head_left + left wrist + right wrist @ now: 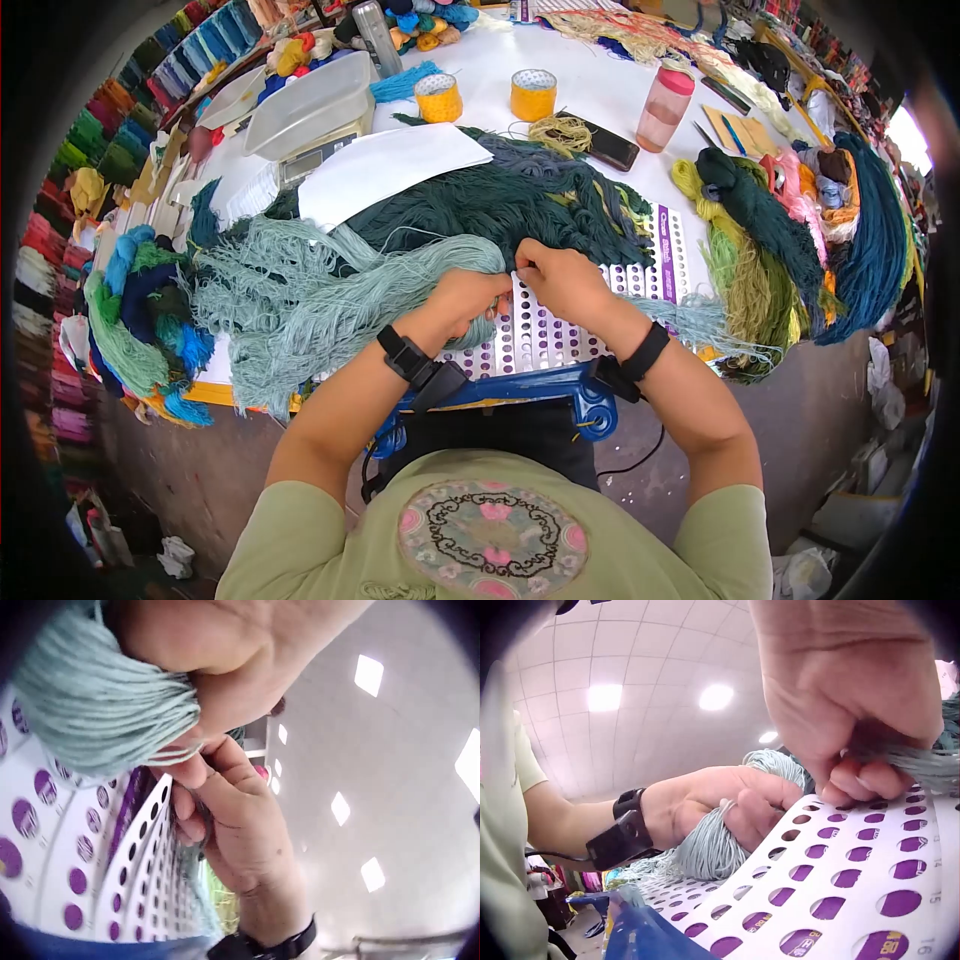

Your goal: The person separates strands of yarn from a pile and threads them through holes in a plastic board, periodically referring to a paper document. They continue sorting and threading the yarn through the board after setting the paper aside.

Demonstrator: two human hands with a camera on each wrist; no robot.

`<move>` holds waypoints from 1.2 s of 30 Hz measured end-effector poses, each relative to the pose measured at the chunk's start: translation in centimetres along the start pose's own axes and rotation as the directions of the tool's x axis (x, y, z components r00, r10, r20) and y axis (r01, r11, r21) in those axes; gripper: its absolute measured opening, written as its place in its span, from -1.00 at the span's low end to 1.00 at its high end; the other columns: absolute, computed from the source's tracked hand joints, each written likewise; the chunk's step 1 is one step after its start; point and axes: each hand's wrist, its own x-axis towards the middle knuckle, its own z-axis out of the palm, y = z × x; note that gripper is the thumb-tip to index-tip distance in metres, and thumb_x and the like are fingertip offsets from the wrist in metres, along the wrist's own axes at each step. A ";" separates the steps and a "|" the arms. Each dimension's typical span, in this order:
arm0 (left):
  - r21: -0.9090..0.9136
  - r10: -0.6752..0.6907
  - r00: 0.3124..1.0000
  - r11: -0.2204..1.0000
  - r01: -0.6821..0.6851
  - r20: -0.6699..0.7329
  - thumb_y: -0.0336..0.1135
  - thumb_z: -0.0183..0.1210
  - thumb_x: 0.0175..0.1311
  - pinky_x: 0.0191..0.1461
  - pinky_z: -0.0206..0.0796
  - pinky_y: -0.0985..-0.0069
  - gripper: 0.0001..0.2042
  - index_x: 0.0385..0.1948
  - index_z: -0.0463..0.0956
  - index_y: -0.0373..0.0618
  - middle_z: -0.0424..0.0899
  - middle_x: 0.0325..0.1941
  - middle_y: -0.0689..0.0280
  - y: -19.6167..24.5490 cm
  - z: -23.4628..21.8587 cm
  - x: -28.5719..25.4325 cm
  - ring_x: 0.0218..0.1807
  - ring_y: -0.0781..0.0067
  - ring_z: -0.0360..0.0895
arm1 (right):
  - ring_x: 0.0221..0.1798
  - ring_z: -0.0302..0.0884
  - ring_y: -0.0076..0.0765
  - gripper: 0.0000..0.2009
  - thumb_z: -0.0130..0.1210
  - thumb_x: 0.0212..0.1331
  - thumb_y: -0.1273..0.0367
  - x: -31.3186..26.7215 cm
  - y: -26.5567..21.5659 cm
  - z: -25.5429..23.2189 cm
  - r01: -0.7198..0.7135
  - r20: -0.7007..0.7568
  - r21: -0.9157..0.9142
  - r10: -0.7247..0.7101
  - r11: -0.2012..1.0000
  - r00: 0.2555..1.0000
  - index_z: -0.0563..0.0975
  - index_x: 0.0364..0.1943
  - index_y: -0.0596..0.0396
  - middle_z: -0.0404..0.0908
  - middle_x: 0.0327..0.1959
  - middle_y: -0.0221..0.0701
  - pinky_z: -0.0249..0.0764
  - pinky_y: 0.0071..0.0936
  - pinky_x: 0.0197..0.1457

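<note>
A thick pale blue-green thread skein (pixel 330 270) lies to the left, and its looped end passes through my left hand (pixel 465 300). That hand grips the skein, with the loops bunched in front of the fingers in the left wrist view. My right hand (pixel 560 283) meets it at the fingertips, its fingers curled round a thinner bundle of pale blue thread (pixel 922 766). The bundle trails out to the right past the wrist. Beneath both hands are white punched cards (pixel 535 335) with rows of round holes and purple showing through. One card's end rises close to the right fingers.
Dark green skeins (pixel 450 205) lie behind the hands, partly under white paper (pixel 390 170). Farther back are a clear plastic tub (pixel 305 105), two yellow tape rolls (pixel 534 95), a phone (pixel 610 147) and a pink-lidded bottle (pixel 665 108). More coloured skeins (pixel 765 220) hang at the right.
</note>
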 end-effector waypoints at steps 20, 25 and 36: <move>-0.208 0.213 0.974 0.952 -0.225 -0.080 -0.32 0.24 0.18 -0.45 0.23 0.61 -0.79 -0.26 0.58 -0.28 0.58 -0.50 0.33 -1.5 -4.9 -1.1 -0.53 0.61 0.39 | -0.33 0.58 -0.23 -0.80 0.14 0.14 0.23 -0.5 2.0 -0.5 -0.135 0.122 0.260 0.106 0.956 0.987 0.50 -0.22 -0.02 0.59 -0.47 -0.38 0.41 -0.32 -0.25; -0.489 0.245 0.953 0.862 -0.129 0.180 -0.30 0.28 0.16 -0.49 0.18 0.62 -0.81 -0.28 0.60 -0.20 0.51 -0.53 0.42 -1.3 -3.8 -0.7 -0.52 0.63 0.36 | -0.29 0.59 -0.17 -0.79 0.13 0.14 0.20 -0.3 1.9 -0.3 -0.144 0.123 0.200 0.122 0.969 0.985 0.51 -0.23 -0.04 0.61 -0.43 -0.37 0.44 -0.27 -0.22; -0.415 0.321 0.946 0.855 -0.312 -0.049 -0.28 0.22 0.22 -0.53 0.12 0.63 -0.85 -0.39 0.58 -0.17 0.47 -0.62 0.40 -1.6 -3.1 -0.7 -0.59 0.62 0.33 | -0.23 0.60 -0.14 -0.79 0.11 0.15 0.19 -0.6 1.6 -0.5 -0.148 0.125 0.172 0.128 0.974 0.984 0.51 -0.22 -0.06 0.62 -0.38 -0.38 0.44 -0.26 -0.18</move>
